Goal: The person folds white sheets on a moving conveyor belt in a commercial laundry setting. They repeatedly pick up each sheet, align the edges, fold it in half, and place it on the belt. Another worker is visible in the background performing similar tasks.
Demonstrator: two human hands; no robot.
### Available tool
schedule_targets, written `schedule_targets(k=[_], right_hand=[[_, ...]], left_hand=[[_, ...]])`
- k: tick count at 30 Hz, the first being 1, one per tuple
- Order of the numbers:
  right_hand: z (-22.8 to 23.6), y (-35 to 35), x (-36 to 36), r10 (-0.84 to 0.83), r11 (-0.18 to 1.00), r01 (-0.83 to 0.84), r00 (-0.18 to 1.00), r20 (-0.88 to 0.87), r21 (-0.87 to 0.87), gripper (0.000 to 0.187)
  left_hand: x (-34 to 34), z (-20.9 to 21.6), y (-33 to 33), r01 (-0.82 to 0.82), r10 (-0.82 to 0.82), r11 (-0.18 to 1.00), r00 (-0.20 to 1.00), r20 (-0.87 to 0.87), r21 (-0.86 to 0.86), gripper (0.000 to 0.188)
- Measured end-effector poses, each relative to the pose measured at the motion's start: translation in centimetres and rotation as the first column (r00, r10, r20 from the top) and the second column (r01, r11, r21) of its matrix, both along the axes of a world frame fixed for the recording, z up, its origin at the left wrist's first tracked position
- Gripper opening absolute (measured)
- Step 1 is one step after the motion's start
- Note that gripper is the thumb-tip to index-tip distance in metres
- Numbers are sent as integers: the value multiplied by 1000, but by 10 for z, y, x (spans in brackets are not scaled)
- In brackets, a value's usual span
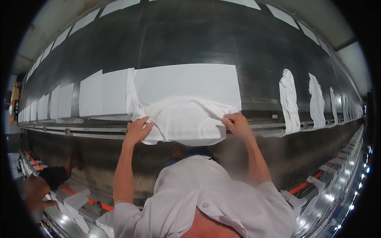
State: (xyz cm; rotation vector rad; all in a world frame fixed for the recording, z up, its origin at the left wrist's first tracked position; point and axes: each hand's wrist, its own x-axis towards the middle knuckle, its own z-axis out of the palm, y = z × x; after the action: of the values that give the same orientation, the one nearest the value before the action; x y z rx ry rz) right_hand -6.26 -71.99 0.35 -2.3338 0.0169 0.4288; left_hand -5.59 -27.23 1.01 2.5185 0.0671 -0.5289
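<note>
A white T-shirt [182, 115] lies gathered over the near end of a pale flat board [190, 81], its loose cloth hanging past the edge towards me. My left hand [139, 129] pinches the cloth at the left side, thumb and fingers closed on it. At the right side, my right hand [237, 123] grips the same cloth near the board's corner. Between the hands the fabric is pulled fairly smooth, with creases fanning out from each grip. A strip of bunched cloth runs up the board's left edge. The board's far part is bare.
More pale boards [91, 94] line the dark table [182, 39] to the left. Bunched white garments [289, 101] lie along it at the right. A metal rail [99, 131] follows the near edge. Behind me at lower left are another person's arm [53, 178] and an orange bar [99, 204].
</note>
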Motion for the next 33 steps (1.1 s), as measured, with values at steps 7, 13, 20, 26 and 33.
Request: schedule_targets(k=[7, 13, 20, 26, 33], right_hand=[[-58, -23, 48, 108, 896, -289, 878, -466, -337, 93], [-43, -32, 58, 232, 921, -340, 871, -432, -190, 83], [29, 15, 111, 407, 913, -388, 886, -222, 125, 34], [-6, 161, 220, 323, 847, -335, 941, 101, 413, 22], [-38, 366, 305, 442, 817, -565, 740, 507, 113, 21]], left_hand=[[55, -47, 7, 124, 41, 907, 926, -376, 403, 71], [37, -50, 21, -55, 94, 948, 989, -111, 312, 48], [34, -47, 45, -771, 839, 486, 543, -25, -412, 16], [52, -63, 67, -844, 839, 278, 446, -311, -459, 27], [49, -78, 73, -794, 785, 504, 585, -205, -339, 19]])
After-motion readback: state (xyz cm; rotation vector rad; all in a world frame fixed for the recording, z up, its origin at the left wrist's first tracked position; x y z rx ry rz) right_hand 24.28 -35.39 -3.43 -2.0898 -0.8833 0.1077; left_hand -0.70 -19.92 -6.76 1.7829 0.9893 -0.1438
